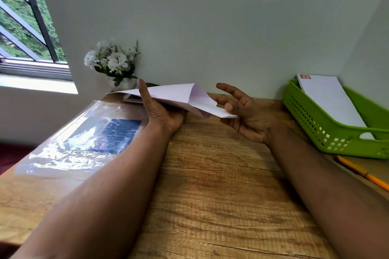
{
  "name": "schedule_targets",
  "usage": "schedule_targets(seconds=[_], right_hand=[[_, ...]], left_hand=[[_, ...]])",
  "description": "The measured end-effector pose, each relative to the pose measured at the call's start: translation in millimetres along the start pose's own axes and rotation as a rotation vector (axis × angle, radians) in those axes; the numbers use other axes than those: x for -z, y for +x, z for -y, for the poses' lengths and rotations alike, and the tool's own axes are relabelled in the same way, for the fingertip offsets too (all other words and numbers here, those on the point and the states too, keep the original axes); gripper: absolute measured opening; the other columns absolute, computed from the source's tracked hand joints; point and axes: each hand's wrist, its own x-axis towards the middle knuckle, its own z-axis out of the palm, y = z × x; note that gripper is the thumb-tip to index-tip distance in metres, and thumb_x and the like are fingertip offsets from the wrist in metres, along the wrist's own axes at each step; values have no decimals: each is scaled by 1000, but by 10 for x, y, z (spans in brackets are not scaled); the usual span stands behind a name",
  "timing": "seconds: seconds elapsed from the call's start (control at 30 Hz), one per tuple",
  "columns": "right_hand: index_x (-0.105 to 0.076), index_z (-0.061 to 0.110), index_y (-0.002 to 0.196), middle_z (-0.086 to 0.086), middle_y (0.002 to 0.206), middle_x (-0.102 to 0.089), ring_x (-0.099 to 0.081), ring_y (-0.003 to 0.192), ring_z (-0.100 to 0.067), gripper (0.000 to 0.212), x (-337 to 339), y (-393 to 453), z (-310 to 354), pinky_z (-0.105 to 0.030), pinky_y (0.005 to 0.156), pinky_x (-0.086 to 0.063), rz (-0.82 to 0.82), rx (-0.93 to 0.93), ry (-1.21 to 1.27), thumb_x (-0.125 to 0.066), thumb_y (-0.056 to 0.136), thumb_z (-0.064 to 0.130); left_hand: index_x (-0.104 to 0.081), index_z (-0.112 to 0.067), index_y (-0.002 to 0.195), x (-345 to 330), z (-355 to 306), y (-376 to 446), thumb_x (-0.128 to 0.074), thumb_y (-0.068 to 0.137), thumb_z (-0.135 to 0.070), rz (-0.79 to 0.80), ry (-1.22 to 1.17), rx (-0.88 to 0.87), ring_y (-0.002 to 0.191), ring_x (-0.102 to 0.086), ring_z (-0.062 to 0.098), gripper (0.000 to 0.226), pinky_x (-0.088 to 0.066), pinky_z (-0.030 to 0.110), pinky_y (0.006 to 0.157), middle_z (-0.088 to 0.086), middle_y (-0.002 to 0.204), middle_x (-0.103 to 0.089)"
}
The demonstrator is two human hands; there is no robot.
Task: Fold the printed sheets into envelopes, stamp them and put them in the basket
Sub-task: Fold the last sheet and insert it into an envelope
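Holding folded sheet [174, 95] mid-air above desk [210, 174], left hand [160, 111] grips it from below, long axis running left-right; right hand [242, 109] slack, fingertips at near corner, basket [315, 124] further right.

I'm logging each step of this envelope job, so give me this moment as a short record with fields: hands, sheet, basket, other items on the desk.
left hand: left hand holds the white sheet from below, thumb raised along its near side
right hand: right hand open, fingers spread, touching the sheet's folded end
sheet: partly folded, held above the wooden desk
basket: green basket at right, a white envelope inside
other items: plastic sleeve, flower pot, yellow pencil
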Motion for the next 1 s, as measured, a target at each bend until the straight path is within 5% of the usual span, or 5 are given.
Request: schedule_targets(seconds=[0.27,0.43,0.6,0.73,1.0], right_hand=[[-54,11,130,-20,133,-55,-64,109,-26,65,-36,-14,26,-29,76,-58,-161,71,10,-73,69,-3],[-64,17,112,-2,117,-65,-59,66,-4,48,-124,2,-32,-23,55,-47,-392,139,-654,-81,69,7],[-56,29,127,11,123,-49,-50,94,5,71,-78,30,-138,-5,76,-39,-375,415,-1229,-87,63,29],[-54,23,132,2,134,-49,-44,123,-9,76,-30,-10,-95,-33,102,-40,-269,524,-1422,-85,64,39],[-68,11,112,-8,121,-64,-62,109,-24,41,-21,-43,6,-39,88,-51,-168,740,-1729,-67,75,27]], left_hand=[[-57,-17,118,1,-4,19,-55,76,-73,-30,11,-12,114,-58,36,70,-44,58,97,14,109,-64],[-52,-15,132,-44,129,-53,-56,73,-74,43,106,58,111,-58,36,83,-47,55,95,15,113,-62],[-56,-14,125,-102,276,-133,-56,73,-75,76,187,132,96,-63,33,80,-52,50,88,14,101,-65],[-54,-14,128,-123,283,-147,-51,73,-77,128,220,235,97,-58,35,84,-39,55,101,17,102,-61],[-51,-14,136,-157,271,-156,-36,84,-77,234,358,368,113,-58,37,83,-42,56,101,19,126,-60]])
